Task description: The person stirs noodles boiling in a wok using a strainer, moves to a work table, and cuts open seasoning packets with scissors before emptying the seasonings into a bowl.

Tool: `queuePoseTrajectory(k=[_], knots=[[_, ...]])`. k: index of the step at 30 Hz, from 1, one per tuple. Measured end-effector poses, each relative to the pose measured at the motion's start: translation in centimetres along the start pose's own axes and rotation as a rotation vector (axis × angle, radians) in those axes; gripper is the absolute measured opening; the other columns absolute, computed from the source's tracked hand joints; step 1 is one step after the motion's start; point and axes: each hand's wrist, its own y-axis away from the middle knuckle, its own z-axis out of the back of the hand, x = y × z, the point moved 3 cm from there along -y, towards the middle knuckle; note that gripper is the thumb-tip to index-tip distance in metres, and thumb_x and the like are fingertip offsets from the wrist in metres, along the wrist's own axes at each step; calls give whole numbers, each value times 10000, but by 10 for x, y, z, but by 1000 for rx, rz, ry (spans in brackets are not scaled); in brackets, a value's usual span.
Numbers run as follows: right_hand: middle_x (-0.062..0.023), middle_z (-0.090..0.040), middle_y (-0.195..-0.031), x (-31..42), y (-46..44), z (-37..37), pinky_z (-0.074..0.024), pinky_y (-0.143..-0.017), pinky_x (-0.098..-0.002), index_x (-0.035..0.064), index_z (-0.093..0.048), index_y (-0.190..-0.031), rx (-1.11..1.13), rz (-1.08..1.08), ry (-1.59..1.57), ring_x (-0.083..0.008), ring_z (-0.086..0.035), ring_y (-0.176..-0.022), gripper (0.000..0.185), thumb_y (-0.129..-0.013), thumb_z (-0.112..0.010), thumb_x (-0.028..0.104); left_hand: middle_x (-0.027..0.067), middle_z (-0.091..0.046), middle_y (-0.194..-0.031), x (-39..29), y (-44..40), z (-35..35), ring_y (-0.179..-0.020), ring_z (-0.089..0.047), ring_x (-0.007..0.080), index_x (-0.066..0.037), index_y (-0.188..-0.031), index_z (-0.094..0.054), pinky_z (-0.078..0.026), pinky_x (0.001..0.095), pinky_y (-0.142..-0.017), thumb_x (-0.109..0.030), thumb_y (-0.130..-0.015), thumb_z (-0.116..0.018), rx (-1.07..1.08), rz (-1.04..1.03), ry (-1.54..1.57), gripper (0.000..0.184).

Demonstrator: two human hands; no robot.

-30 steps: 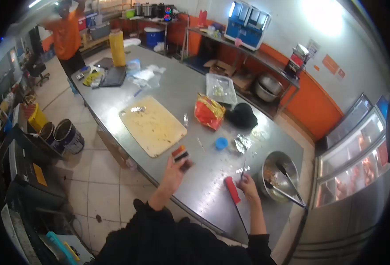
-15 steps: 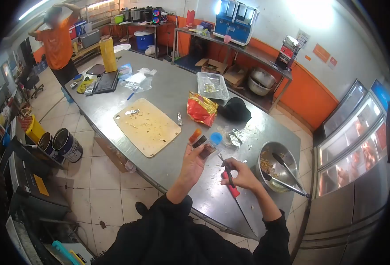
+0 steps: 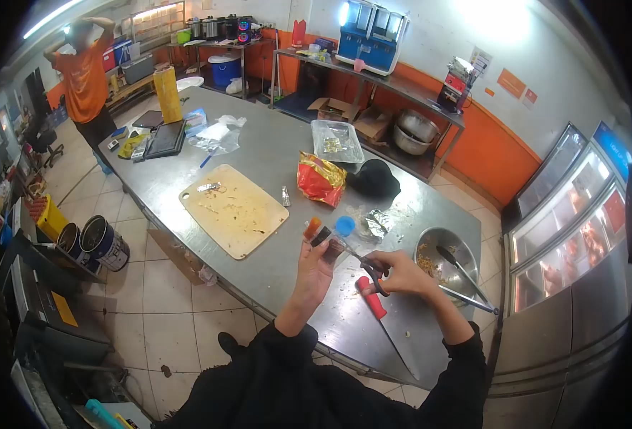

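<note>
Scissors [image 3: 374,274] have moved in since the earlier frame; their blades now reach the packets [image 3: 329,247], though contact cannot be confirmed. Packets are held above the bench [image 3: 258,143], right of the cutting board [image 3: 237,214]. Left hand [image 3: 314,273]: grip closed on the packets. Right hand [image 3: 407,274]: grip around the scissors' handles. Red-handled knife [image 3: 371,299] lies on the near side; steel bowl [image 3: 466,250] stands to the right.
</note>
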Motion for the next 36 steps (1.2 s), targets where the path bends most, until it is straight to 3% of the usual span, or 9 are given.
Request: queuePoseTrajectory(k=[4,6,16,27,36], knots=[[-2,-470,-579,4,0,1,-349,-517,-230,34,-554,-946,4,0,21,-95,-447,-555,574,-515,-746,360,39,-467,-1008,-4,0,0,-926,-485,134,-102,-1125,-332,-381,282,-858,-19,-767,-483,-18,-18,-13,397],[-4,-397,-477,3,-1,-1,-301,-442,-230,40,-548,-947,-34,77,-3,-84,-369,-449,540,-537,-738,336,7,-441,-1042,-5,1,-1,-948,-460,117,-141,-1199,-280,-352,275,-871,-65,-759,-504,4,-1,-65,500],[-1,-400,-413,7,-5,3,-265,-396,-234,62,-569,-940,39,-45,14,-72,-350,-394,477,-580,-719,336,26,-454,-1013,-5,4,9,-916,-483,120,-135,-1173,-303,-373,274,-849,-51,-767,-497,-18,-9,-51,458],[-1,-430,-417,11,-14,5,-289,-401,-231,37,-570,-772,49,-3,27,-76,-397,-401,452,-570,-706,418,45,-490,-998,2,4,6,-915,-497,142,-92,-1128,-348,-389,291,-848,0,-775,-462,-52,-88,-15,382],[-20,-474,-437,11,-27,4,-328,-419,-225,44,-579,-761,87,-79,56,-75,-452,-422,434,-570,-703,414,48,-489,-994,6,0,13,-919,-495,147,-100,-1133,-345,-388,293,-845,-5,-773,-473,-62,-94,-10,394]])
